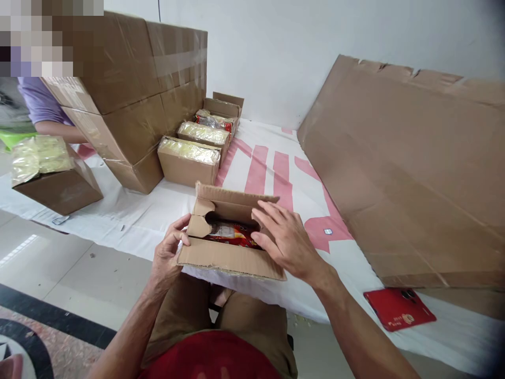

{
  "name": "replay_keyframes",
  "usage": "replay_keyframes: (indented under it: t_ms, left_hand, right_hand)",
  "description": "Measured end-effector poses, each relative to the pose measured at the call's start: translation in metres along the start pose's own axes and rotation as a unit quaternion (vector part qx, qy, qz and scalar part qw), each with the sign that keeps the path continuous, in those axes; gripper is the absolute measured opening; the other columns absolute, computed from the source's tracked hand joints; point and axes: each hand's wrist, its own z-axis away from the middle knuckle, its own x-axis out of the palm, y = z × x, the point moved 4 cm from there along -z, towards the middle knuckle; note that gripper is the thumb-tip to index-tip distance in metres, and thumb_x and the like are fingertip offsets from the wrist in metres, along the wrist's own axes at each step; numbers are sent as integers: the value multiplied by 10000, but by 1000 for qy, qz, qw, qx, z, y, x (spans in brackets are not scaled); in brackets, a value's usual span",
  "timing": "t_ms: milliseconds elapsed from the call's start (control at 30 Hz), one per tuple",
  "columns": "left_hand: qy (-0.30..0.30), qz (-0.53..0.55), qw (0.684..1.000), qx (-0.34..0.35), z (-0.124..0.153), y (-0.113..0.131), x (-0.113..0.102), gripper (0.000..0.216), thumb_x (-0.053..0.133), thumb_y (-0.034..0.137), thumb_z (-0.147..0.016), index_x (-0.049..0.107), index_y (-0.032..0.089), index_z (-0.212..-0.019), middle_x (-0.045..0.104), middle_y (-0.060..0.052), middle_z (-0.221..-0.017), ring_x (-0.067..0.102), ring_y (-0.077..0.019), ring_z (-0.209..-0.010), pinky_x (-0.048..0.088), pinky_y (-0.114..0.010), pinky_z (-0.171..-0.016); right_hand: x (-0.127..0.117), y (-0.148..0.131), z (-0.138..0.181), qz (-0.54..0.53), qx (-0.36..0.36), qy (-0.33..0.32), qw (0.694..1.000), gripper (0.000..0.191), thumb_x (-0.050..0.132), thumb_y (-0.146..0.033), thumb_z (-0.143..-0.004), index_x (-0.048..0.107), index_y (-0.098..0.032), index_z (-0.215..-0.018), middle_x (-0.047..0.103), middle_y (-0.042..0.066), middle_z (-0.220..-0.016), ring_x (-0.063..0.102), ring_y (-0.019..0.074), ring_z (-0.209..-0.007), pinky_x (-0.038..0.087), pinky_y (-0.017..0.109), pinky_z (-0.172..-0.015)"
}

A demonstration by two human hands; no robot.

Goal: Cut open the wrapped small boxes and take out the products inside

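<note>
The left hand (171, 245) grips the left end of a small open carton (232, 260), while the right hand (286, 239) lies over its right end, fingers extended and slightly parted, near the raised flaps. The carton sits at the bench's front edge, just before the person's lap; it is plain brown corrugated board, with long straight flaps and rounded tabs at the left end. Inside lie shiny red printed packets (240, 237), partly shadowed. Beyond it, a row of similar boxes (189, 163) shows glossy, pale-yellow wrapped contents, beside a stack of large taped cartons (134, 126). Another filled box (59, 189) stands at far left, near a co-worker's lilac sleeve (35, 102). White cloth with pink shapes covers the bench (138, 226). At right, a broad cardboard panel (414, 173) leans, a red phone (400, 309) near its lower edge. Behind rises a pale wall (268, 63); tiled floor (74, 263) shows at lower left.
</note>
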Motion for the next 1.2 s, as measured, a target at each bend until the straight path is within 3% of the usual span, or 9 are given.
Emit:
replay_keyframes:
  t_ms: [167, 300, 433, 533, 633, 733, 833, 933, 1200]
  left_hand:
    - [1, 10, 1000, 18, 0, -5, -2, 334, 920, 380, -725, 647, 188, -751, 586, -167, -1513, 613, -354, -1339, 559, -396, -992]
    - [10, 0, 1000, 23, 0, -7, -1, 295, 884, 367, -768, 648, 191, -747, 604, -165, -1493, 590, -342, -1370, 551, -379, -998]
    - [7, -5, 1000, 16, 0, -8, 0, 290, 828, 391, -826, 629, 191, -755, 594, -165, -1507, 633, -328, -1313, 553, -390, -988]
    - [6, -11, 1000, 12, 1, -8, 0, 297, 830, 392, -819, 618, 195, -757, 585, -162, -1517, 631, -326, -1312, 548, -385, -982]
    - [5, -7, 1000, 7, 1, -8, 1, 304, 825, 404, -821, 611, 199, -754, 580, -159, -1520, 623, -327, -1320, 535, -384, -992]
    - [7, -1, 1000, 5, 1, -9, 2, 315, 820, 419, -819, 603, 200, -755, 573, -166, -1524, 622, -339, -1319, 523, -405, -1007]
    - [14, -12, 1000, 2, 0, -9, 2, 304, 828, 392, -803, 595, 203, -755, 574, -165, -1525, 577, -348, -1379, 499, -412, -1040]
    - [15, -24, 1000, -5, 1, -7, 2, 279, 820, 353, -800, 588, 206, -755, 584, -161, -1518, 575, -337, -1385, 490, -404, -1052]
    - [23, -34, 999, -9, 2, -4, 3, 220, 778, 296, -801, 580, 209, -764, 603, -147, -1504, 600, -329, -1356, 493, -409, -1053]
  right_hand:
    - [17, 17, -36, 38, 20, -50, 998, 442, 581, -347, -989, 641, -177, -1393, 650, 145, -1452, 588, 332, -1252, 452, 479, -1015]
    - [2, 3, -42, 62, -22, -41, 997, 291, 622, -305, -983, 743, -188, -1220, 705, 132, -1340, 589, 327, -1177, 401, 465, -981]
    - [7, -25, -49, 46, -107, -203, 972, 149, 673, -258, -957, 784, -200, -1037, 767, 85, -1131, 624, 262, -1033, 374, 383, -893]
    - [23, -34, -59, 87, -120, -296, 944, 151, 641, -172, -944, 771, -174, -867, 775, 88, -916, 640, 248, -938, 342, 365, -846]
    - [27, -31, -67, 94, -92, -263, 956, 277, 524, -112, -985, 746, -163, -828, 777, 94, -876, 652, 232, -880, 324, 359, -825]
    - [17, -21, -68, 25, -55, -207, 977, 302, 474, -161, -1028, 732, -182, -873, 779, 60, -908, 654, 215, -888, 334, 338, -829]
    - [14, -18, -63, 4, -69, -266, 961, 138, 622, -247, -968, 735, -200, -903, 785, 40, -948, 661, 224, -926, 347, 330, -842]
    - [24, -24, -61, 65, -91, -323, 940, 87, 708, -247, -901, 749, -175, -930, 791, 83, -970, 680, 262, -975, 355, 350, -873]
    - [42, -29, -63, 89, -78, -248, 961, 279, 510, -64, -916, 778, -144, -933, 807, 126, -988, 718, 243, -940, 390, 354, -860]
